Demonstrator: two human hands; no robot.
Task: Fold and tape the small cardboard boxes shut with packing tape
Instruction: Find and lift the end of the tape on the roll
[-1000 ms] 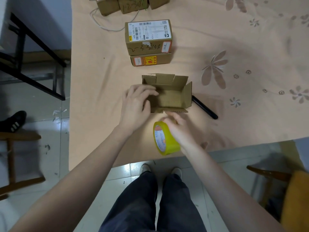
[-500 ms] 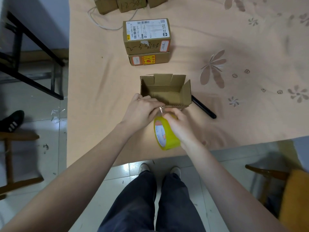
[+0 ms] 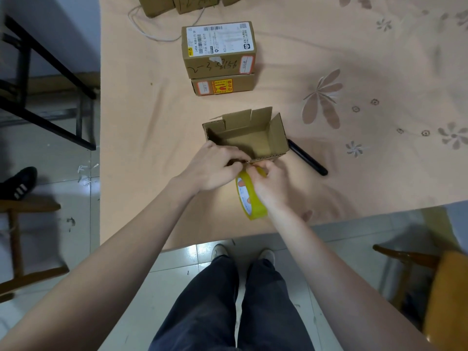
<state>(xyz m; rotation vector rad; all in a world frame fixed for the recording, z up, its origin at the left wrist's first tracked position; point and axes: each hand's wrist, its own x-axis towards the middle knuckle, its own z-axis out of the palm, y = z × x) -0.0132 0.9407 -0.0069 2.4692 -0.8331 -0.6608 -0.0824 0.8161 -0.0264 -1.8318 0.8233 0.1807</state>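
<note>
A black pen (image 3: 307,157) lay on the floral tablecloth (image 3: 354,72), a white cord (image 3: 141,29) curled at its far edge. A black shoe (image 3: 19,182) rested on the floor at left.

You see soft, even light and faint shadows. The floor tiles (image 3: 202,252) shine a little. The edges bend and blur.
</note>
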